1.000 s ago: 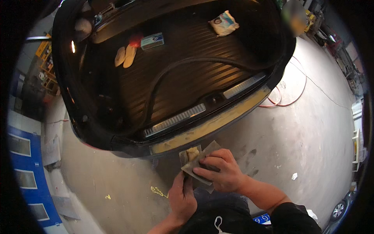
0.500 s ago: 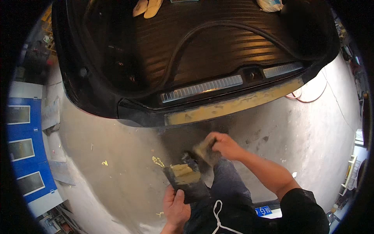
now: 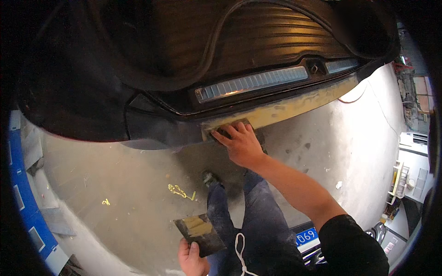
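Note:
My right hand presses a flat, putty-smeared spreader against the left end of a yellowish filler strip along the car's rear bumper edge. Its fingers lie over the spreader and hide most of it. Low in the view, my left hand grips a dark, flat mixing board by its near corner, thumb on top. Yellowish putty is spread on the far part of that board. The board hangs apart from the car, beside my legs.
Above the bumper, the open trunk shows a ribbed dark floor and a metal sill plate. Yellow scraps lie on the concrete floor. Behind my right side is a blue licence plate; blue doors stand far left.
My right hand has moved from above the board up to the bumper, setting the spreader on the filler strip. My left hand and the board have dropped lower. The view has shifted nearer the car.

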`<state>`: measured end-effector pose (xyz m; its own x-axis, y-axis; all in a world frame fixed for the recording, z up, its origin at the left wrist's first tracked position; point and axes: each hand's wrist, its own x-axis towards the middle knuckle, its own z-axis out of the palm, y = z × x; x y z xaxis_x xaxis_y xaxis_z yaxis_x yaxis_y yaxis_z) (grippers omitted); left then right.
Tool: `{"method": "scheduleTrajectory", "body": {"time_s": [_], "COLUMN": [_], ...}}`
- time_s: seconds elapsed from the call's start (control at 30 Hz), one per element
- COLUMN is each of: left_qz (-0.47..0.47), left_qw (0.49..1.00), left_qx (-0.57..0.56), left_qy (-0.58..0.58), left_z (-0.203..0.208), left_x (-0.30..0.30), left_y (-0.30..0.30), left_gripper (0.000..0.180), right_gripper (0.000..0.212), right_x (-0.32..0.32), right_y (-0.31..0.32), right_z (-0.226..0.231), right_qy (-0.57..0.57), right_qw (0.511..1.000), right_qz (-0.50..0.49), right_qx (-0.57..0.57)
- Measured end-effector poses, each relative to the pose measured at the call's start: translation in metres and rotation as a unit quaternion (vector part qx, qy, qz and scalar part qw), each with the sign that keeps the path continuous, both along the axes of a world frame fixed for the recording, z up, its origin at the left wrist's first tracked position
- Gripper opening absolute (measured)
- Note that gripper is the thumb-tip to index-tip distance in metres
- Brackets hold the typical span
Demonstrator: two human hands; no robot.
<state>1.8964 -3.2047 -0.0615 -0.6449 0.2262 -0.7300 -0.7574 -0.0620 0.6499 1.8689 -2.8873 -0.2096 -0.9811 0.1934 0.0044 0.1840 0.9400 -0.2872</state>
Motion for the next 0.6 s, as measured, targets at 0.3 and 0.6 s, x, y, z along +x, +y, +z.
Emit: {"method": "scheduleTrajectory", "body": {"time_s": [0.3,0.6], "left_qz": [-0.027,-0.041], "left_qw": [0.999,0.998], "left_qx": [-0.015,-0.004], "left_qy": [-0.041,-0.05], "left_z": [-0.048,-0.07], "left_x": [-0.019,-0.015], "left_y": [-0.038,-0.053], "left_gripper": [0.036,0.034], "right_gripper": [0.067,0.073], "right_x": [-0.021,-0.029], "right_y": [-0.015,-0.022], "right_z": [-0.016,-0.025], "right_qy": [-0.017,-0.04], "right_qw": [0.999,0.997], "right_qz": [-0.021,-0.054], "right_qx": [0.045,0.048]}}
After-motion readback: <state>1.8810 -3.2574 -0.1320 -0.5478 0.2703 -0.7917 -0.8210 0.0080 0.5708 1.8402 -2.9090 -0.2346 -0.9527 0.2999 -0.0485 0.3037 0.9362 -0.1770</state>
